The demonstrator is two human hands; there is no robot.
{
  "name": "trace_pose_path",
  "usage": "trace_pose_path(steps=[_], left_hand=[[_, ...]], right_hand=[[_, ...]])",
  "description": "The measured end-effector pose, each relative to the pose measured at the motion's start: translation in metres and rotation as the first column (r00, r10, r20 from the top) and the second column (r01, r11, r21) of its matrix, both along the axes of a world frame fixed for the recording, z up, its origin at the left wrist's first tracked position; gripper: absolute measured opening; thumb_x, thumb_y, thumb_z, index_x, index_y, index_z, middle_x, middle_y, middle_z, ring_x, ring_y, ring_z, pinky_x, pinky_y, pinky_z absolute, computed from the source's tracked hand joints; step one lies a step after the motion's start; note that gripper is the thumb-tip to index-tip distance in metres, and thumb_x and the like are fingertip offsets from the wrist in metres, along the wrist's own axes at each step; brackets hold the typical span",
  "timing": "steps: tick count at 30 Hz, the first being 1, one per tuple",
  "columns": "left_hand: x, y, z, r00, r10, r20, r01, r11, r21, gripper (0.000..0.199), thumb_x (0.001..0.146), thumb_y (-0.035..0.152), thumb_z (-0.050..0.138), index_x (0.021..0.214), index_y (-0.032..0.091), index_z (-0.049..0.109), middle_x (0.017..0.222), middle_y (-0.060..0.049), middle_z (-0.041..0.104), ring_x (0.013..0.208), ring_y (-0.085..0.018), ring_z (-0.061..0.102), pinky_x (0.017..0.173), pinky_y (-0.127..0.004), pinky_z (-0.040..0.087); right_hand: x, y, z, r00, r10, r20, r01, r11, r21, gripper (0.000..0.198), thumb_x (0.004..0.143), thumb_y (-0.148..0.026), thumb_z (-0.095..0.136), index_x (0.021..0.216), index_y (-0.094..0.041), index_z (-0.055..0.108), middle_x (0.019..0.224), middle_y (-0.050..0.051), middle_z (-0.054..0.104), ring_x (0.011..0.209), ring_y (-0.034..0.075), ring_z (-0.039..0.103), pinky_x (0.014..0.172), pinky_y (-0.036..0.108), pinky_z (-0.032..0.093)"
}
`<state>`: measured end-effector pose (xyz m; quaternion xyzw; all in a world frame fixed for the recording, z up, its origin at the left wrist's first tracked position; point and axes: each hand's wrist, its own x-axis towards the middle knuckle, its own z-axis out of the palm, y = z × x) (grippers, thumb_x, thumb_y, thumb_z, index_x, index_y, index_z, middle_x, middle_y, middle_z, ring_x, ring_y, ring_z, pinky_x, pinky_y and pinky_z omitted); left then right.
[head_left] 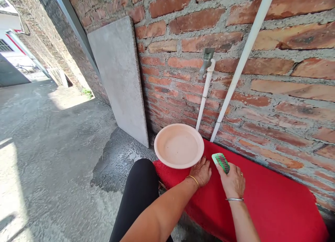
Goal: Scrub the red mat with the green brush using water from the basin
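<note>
My left hand (201, 172), with a gold bangle at the wrist, lies flat on a red cloth (272, 196), fingers stretched out beside the basin's rim. To its right, my right hand (232, 181) grips a green and white scrubbing brush (221, 161), bristles partly facing me. The brush's lower end is hidden by my fingers. A pale pink plastic basin (179, 148) stands at the cloth's left end. It looks to hold nothing but a few small dark specks.
Behind the cloth rises a brick wall (188, 64) with a tap (205, 62) and a slanting white pipe (242, 64). A grey slab (119, 74) leans there. Wet concrete floor (112, 165) lies left of my knee (142, 179).
</note>
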<state>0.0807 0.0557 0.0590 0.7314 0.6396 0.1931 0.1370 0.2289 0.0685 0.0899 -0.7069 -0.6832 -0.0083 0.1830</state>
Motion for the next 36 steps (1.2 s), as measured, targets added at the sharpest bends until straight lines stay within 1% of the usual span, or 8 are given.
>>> trace_pose_path(steps=[8,11,16,20,23,26,31,36], left_hand=[[0.001,0.001,-0.003,1.0,0.001,0.003,-0.001,1.0,-0.012,0.043,0.097,0.034,0.042,0.135,0.017,0.054,0.152,-0.011,0.044,0.137,-0.026,0.042,0.119,-0.042,0.033],[0.001,0.001,-0.003,1.0,0.006,0.003,-0.006,1.0,-0.03,0.043,0.097,0.035,0.042,0.134,0.017,0.055,0.153,-0.011,0.043,0.138,-0.027,0.042,0.119,-0.042,0.034],[0.0,0.0,0.001,1.0,0.002,-0.013,-0.002,0.999,-0.034,0.044,0.098,0.035,0.041,0.136,0.016,0.054,0.153,-0.012,0.042,0.14,-0.027,0.039,0.119,-0.042,0.033],[-0.001,-0.001,0.003,1.0,-0.003,-0.008,0.002,0.998,-0.055,0.048,0.098,0.034,0.041,0.141,0.015,0.05,0.156,-0.012,0.04,0.143,-0.027,0.036,0.12,-0.042,0.033],[0.0,-0.001,0.004,1.0,0.003,0.0,-0.003,0.998,-0.055,0.047,0.098,0.034,0.041,0.14,0.015,0.051,0.155,-0.012,0.041,0.143,-0.028,0.036,0.12,-0.042,0.033],[0.0,0.0,0.002,1.0,0.004,0.002,-0.003,0.999,-0.049,0.045,0.097,0.035,0.042,0.137,0.016,0.054,0.154,-0.012,0.042,0.141,-0.028,0.038,0.119,-0.043,0.034],[0.001,0.001,0.0,1.0,0.003,0.01,-0.002,1.0,-0.031,0.045,0.097,0.035,0.042,0.135,0.016,0.054,0.153,-0.012,0.043,0.139,-0.028,0.041,0.118,-0.043,0.035],[0.001,0.001,0.0,1.0,0.005,0.009,-0.004,1.0,-0.03,0.043,0.097,0.034,0.043,0.134,0.016,0.055,0.152,-0.012,0.043,0.139,-0.028,0.041,0.118,-0.043,0.035]], right_hand=[[0.122,-0.017,-0.036,0.938,-0.348,-0.005,0.348,0.938,0.009,0.085,0.087,-0.079,0.026,0.12,-0.01,0.065,0.102,0.027,0.066,0.087,0.039,0.064,0.068,0.048,0.047],[0.114,-0.02,-0.038,0.954,-0.3,-0.008,0.3,0.954,0.019,0.089,0.085,-0.081,0.024,0.116,-0.01,0.066,0.099,0.026,0.067,0.086,0.039,0.064,0.068,0.046,0.046],[0.044,-0.016,-0.029,0.991,-0.079,-0.111,0.088,0.993,0.08,0.083,0.086,-0.081,0.021,0.108,-0.015,0.066,0.098,0.02,0.068,0.081,0.031,0.062,0.07,0.041,0.044],[0.005,-0.016,-0.017,0.986,0.082,-0.143,-0.061,0.987,0.151,0.084,0.086,-0.083,0.019,0.108,-0.016,0.064,0.102,0.019,0.068,0.084,0.029,0.061,0.072,0.04,0.044],[0.016,-0.016,-0.013,0.993,0.039,-0.115,-0.022,0.99,0.142,0.083,0.087,-0.08,0.017,0.108,-0.015,0.065,0.101,0.02,0.068,0.084,0.03,0.061,0.072,0.041,0.045],[0.058,-0.019,-0.016,0.987,-0.133,-0.095,0.141,0.986,0.086,0.085,0.086,-0.081,0.02,0.109,-0.014,0.067,0.097,0.022,0.067,0.081,0.033,0.062,0.068,0.044,0.046],[0.125,-0.031,-0.026,0.918,-0.389,-0.079,0.387,0.921,-0.032,0.093,0.081,-0.086,0.022,0.114,-0.011,0.068,0.095,0.026,0.067,0.081,0.04,0.063,0.063,0.047,0.046],[0.099,-0.034,-0.031,0.948,-0.312,-0.064,0.31,0.95,-0.03,0.095,0.082,-0.085,0.017,0.115,-0.011,0.066,0.099,0.025,0.067,0.086,0.039,0.063,0.069,0.047,0.048]])
